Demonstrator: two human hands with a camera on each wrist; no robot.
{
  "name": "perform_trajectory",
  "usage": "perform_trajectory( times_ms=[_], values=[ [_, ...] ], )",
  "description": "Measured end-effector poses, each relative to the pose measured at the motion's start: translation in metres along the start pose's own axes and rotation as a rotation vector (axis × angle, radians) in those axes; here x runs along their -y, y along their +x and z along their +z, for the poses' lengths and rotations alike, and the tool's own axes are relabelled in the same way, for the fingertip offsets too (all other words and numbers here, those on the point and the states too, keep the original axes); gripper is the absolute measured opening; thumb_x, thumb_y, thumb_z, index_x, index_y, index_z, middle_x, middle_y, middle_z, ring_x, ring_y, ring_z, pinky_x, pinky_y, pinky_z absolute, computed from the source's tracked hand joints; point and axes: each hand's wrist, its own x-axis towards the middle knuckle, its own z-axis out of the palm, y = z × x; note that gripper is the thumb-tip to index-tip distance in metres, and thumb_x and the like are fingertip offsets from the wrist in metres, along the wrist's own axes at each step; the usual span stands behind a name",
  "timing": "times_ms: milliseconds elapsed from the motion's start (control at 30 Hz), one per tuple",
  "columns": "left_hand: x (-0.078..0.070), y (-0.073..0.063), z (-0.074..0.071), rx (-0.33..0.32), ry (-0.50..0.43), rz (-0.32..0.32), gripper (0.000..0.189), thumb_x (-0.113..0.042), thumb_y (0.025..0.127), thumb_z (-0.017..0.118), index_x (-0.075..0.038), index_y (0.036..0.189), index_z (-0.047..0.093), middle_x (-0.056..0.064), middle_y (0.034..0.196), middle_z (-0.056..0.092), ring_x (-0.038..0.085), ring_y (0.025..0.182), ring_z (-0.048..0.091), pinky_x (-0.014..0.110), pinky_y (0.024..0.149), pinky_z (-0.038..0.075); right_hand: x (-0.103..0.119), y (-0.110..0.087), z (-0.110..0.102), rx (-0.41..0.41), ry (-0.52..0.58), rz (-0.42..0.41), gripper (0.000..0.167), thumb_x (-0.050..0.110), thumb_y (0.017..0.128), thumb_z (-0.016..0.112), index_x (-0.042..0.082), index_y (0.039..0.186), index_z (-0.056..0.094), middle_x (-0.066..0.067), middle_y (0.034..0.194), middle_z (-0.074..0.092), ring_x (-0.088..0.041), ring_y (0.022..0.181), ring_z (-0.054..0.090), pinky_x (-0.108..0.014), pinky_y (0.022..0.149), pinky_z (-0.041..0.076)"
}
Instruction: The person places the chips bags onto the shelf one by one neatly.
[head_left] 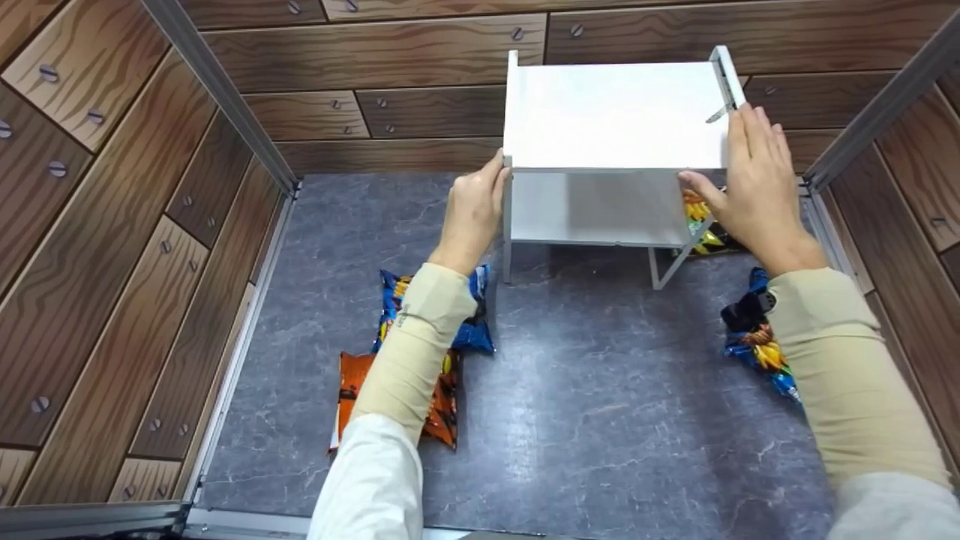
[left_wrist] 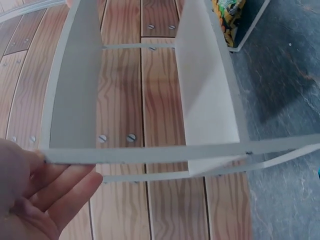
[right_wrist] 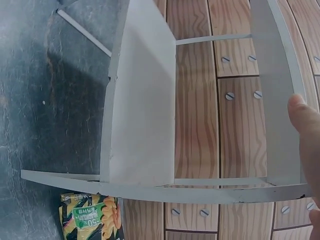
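A white two-tier shelf rack point(head_left: 619, 116) stands at the back of the floor, with a folded metal piece along its upper right side. My left hand point(head_left: 472, 210) grips the frame at the rack's front left top corner. In the left wrist view, the fingers point(left_wrist: 72, 192) curl under the side bar. On the opposite side, my right hand point(head_left: 761, 184) lies with straight fingers along the upper right side, its thumb at the top shelf's front edge. The right wrist view shows the thumb point(right_wrist: 298, 111) touching that shelf edge; the other fingers are mostly hidden.
A yellow, green and black snack bag point(head_left: 705, 244) lies by the rack's right leg. Blue bags point(head_left: 480, 315) and orange bags point(head_left: 442, 409) lie under my left arm. Another blue bag point(head_left: 765, 349) lies partly behind my right sleeve. Wood-patterned walls point(head_left: 390, 56) surround the dark floor.
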Motion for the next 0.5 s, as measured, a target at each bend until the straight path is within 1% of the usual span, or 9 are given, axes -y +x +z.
perform_trajectory(
  times_ms=[100,200,267,333,433,500],
  values=[
    [0.006,-0.004,-0.003,0.056,-0.006,0.026,0.046,-0.023,0.107,0.044,-0.001,0.147,0.045,0.015,0.095,0.072,0.022,0.074,0.067,0.031,0.07,0.055,0.001,0.001,0.001,-0.009,0.003,-0.005,0.089,0.041,0.096,0.063,-0.008,0.155,0.017,-0.028,0.161,0.019,-0.041,0.152,0.014,-0.05,0.126,0.007],
    [0.012,-0.009,-0.004,0.112,0.003,0.036,0.049,-0.025,0.107,0.043,-0.003,0.151,0.04,0.017,0.108,0.072,0.023,0.088,0.07,0.03,0.08,0.057,0.001,0.0,0.001,-0.012,0.007,-0.002,0.089,0.04,0.096,0.064,-0.008,0.155,0.017,-0.028,0.161,0.019,-0.04,0.153,0.013,-0.049,0.127,0.006],
    [0.017,-0.013,-0.003,0.138,0.01,0.04,0.049,-0.025,0.107,0.043,-0.003,0.15,0.04,0.018,0.119,0.07,0.025,0.1,0.071,0.032,0.089,0.057,0.001,0.0,0.0,-0.01,0.009,0.002,0.089,0.039,0.095,0.064,-0.008,0.155,0.017,-0.028,0.162,0.019,-0.039,0.153,0.012,-0.048,0.127,0.006],
    [0.024,-0.018,-0.001,0.153,0.014,0.041,0.047,-0.023,0.107,0.045,-0.002,0.149,0.042,0.017,0.129,0.066,0.026,0.112,0.068,0.033,0.097,0.055,0.001,-0.001,0.0,-0.008,0.011,0.005,0.089,0.039,0.096,0.064,-0.007,0.155,0.017,-0.028,0.162,0.019,-0.039,0.153,0.012,-0.048,0.127,0.005],
    [0.038,-0.027,0.003,0.174,0.039,0.033,0.046,-0.02,0.106,0.047,-0.001,0.147,0.044,0.018,0.126,0.067,0.029,0.113,0.067,0.036,0.097,0.055,0.001,-0.001,0.0,-0.008,0.011,0.005,0.089,0.04,0.096,0.064,-0.007,0.155,0.017,-0.028,0.162,0.019,-0.039,0.153,0.012,-0.048,0.127,0.005],
    [0.048,-0.034,0.006,0.179,0.06,0.017,0.045,-0.018,0.104,0.05,0.0,0.145,0.047,0.018,0.127,0.066,0.031,0.116,0.065,0.039,0.099,0.054,0.001,-0.001,0.0,-0.008,0.011,0.005,0.089,0.04,0.096,0.063,-0.007,0.155,0.016,-0.028,0.162,0.019,-0.039,0.153,0.012,-0.048,0.127,0.005]
  ],
)
